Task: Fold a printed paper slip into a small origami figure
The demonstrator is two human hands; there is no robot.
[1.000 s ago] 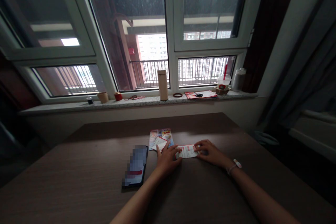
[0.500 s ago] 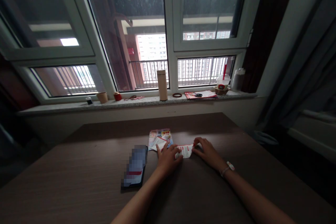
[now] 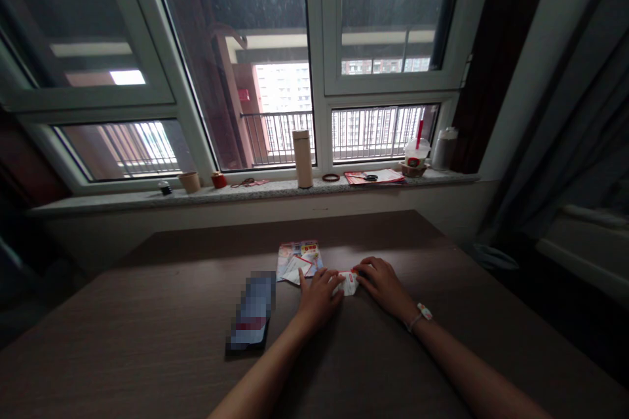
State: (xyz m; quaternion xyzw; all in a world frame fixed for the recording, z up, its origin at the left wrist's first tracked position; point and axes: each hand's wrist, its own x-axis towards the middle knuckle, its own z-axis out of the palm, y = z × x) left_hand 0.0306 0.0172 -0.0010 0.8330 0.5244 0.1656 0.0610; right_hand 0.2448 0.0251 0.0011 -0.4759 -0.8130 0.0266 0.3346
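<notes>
A small white printed paper (image 3: 350, 283) with red marks lies on the table between my two hands. My left hand (image 3: 320, 298) rests on its left part, fingers spread and thumb apart. At the paper's upper right edge, my right hand (image 3: 383, 283) has thumb and fingers closed in a pinch on it. Part of the paper is hidden under the fingers. Just beyond my left hand, a folded white paper (image 3: 296, 268) lies on top of a colourful printed leaflet (image 3: 314, 251).
A phone (image 3: 253, 311) with a blurred screen lies left of my left hand on the brown table (image 3: 147, 301). Along the windowsill stand a beige flask (image 3: 303, 160), a paper cup (image 3: 189, 182), a drink cup (image 3: 417, 152), and scissors (image 3: 369, 177) on red papers.
My right hand has moved slightly left, closer to my left hand. Less of the printed paper shows between them, and its right part looks folded over. The leaflet and phone stay put.
</notes>
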